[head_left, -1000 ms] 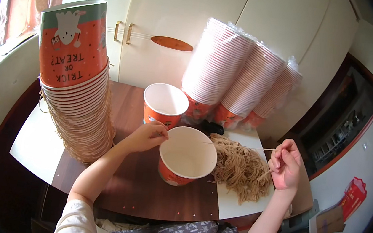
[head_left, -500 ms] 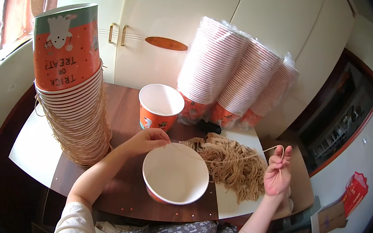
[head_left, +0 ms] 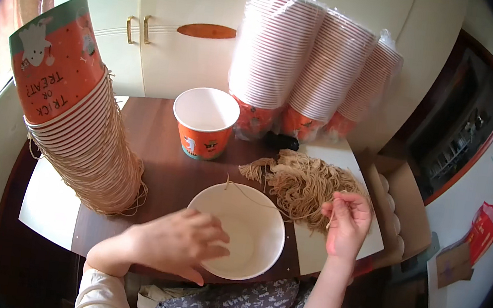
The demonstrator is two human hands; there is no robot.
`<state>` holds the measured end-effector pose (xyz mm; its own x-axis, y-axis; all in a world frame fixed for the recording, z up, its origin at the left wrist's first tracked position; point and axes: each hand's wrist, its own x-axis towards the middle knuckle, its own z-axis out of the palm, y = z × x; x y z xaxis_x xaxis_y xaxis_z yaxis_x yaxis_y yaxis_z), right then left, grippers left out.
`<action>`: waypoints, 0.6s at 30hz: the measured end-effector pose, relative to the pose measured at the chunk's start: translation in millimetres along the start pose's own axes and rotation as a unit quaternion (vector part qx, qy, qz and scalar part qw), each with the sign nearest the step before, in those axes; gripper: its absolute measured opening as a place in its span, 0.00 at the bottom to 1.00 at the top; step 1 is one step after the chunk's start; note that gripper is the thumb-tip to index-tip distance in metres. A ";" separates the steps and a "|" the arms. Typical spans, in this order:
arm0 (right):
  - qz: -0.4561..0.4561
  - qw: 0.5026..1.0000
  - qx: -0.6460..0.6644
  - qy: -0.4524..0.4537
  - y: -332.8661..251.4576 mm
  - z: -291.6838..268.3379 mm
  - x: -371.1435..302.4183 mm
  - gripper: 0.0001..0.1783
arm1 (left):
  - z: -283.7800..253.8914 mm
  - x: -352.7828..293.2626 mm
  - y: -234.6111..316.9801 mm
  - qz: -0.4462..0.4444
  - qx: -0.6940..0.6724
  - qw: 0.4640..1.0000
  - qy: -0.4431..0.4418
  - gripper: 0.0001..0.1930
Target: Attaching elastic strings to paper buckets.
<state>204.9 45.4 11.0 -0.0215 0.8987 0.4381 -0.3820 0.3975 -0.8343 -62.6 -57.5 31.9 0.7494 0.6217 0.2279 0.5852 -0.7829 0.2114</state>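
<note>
A white-lined paper tub (head_left: 253, 231) stands at the table's front edge with its mouth up. Over its left rim hovers my left hand (head_left: 182, 241), its fingers apart and holding nothing, slightly blurred. A thin tan string (head_left: 252, 198) lies across the tub's far rim and runs toward my right hand (head_left: 348, 223). Thumb and fingers of that hand are closed in a pinch on the string, beside the hank of tan strings (head_left: 306, 188). One loose string end sticks up above the tub's far rim.
Behind stands an orange printed tub (head_left: 202, 140). At left leans a tall stack of upturned tubs (head_left: 62, 87) with tan strings round it. Plastic-wrapped tub stacks (head_left: 276, 51) stand at the back right. A cardboard box (head_left: 404, 184) sits beyond the table's right side.
My left hand has let go of the string at the far rim and come nearer, over the tub's left side. My right hand has lowered and moved left; its fingers have closed.
</note>
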 end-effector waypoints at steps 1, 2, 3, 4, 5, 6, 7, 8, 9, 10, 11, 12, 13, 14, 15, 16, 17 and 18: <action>0.019 1.000 -0.008 -0.010 0.6 2.8 -3.7 0.05 | 11.6 4.1 5.5 0.009 0.013 1.000 0.023 0.15; 0.023 0.999 -0.027 -0.032 1.7 11.1 -8.0 0.06 | 19.6 4.2 8.6 0.012 0.052 0.998 -0.038 0.10; 0.042 0.997 -0.047 -0.043 2.6 21.0 -12.6 0.08 | 29.4 4.8 7.9 0.016 0.090 0.991 -0.098 0.06; 0.038 0.994 -0.078 -0.071 6.2 27.8 -17.3 0.09 | 39.6 3.9 5.5 0.032 0.084 0.995 -0.043 0.04; 0.019 0.988 -0.099 -0.116 9.1 27.7 -22.9 0.09 | 41.0 7.5 5.9 0.035 0.081 0.995 -0.042 0.04; 0.030 0.986 -0.109 -0.122 11.7 29.4 -29.3 0.09 | 41.6 11.8 6.5 0.020 0.131 0.991 -0.025 0.04; 0.019 0.978 -0.152 -0.142 15.4 28.3 -33.7 0.08 | 42.4 15.2 6.5 0.003 0.180 0.984 -0.007 0.04; 0.012 0.968 -0.192 -0.163 20.1 27.8 -37.6 0.08 | 44.6 16.6 6.7 0.000 0.175 0.985 -0.008 0.04; 0.026 0.966 -0.201 -0.162 20.6 31.1 -41.3 0.07 | 47.0 17.4 6.2 -0.012 0.207 0.978 0.020 0.05; 0.009 0.956 -0.233 -0.177 20.8 34.6 -43.8 0.06 | 49.8 17.9 5.4 -0.025 0.238 0.970 0.048 0.05; -0.009 0.945 -0.264 -0.193 21.0 38.2 -45.3 0.06 | 52.3 18.7 3.6 -0.029 0.252 0.965 0.069 0.05; -0.023 0.940 -0.281 -0.193 22.8 41.2 -48.5 0.07 | 52.9 18.9 3.2 -0.034 0.248 0.966 0.068 0.05; -0.018 0.939 -0.281 -0.197 25.3 42.3 -50.6 0.07 | 53.0 18.7 3.3 -0.041 0.255 0.964 0.067 0.05; -0.030 0.924 -0.319 -0.209 27.8 42.9 -52.4 0.07 | 53.5 18.3 3.7 -0.049 0.262 0.962 0.066 0.05; -0.043 0.907 -0.358 -0.220 29.8 44.6 -53.2 0.07 | 53.4 18.5 3.8 -0.052 0.260 0.962 0.065 0.05; -0.052 0.905 -0.364 -0.213 32.5 46.8 -54.0 0.07 | 53.4 18.9 4.1 -0.057 0.265 0.961 0.060 0.05; -0.051 0.905 -0.364 -0.216 33.0 47.9 -54.7 0.07 | 52.9 19.0 4.9 -0.061 0.271 0.959 0.055 0.05; -0.059 0.896 -0.379 -0.221 33.3 48.9 -55.4 0.07 | 53.0 18.9 5.2 -0.063 0.269 0.959 0.056 0.05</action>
<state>148.2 -0.2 -24.7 -0.4503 0.7472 0.4888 0.3291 0.6478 -0.6871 -28.9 -51.2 -13.0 0.6417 0.6877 0.3395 0.7669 -0.5818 -0.2711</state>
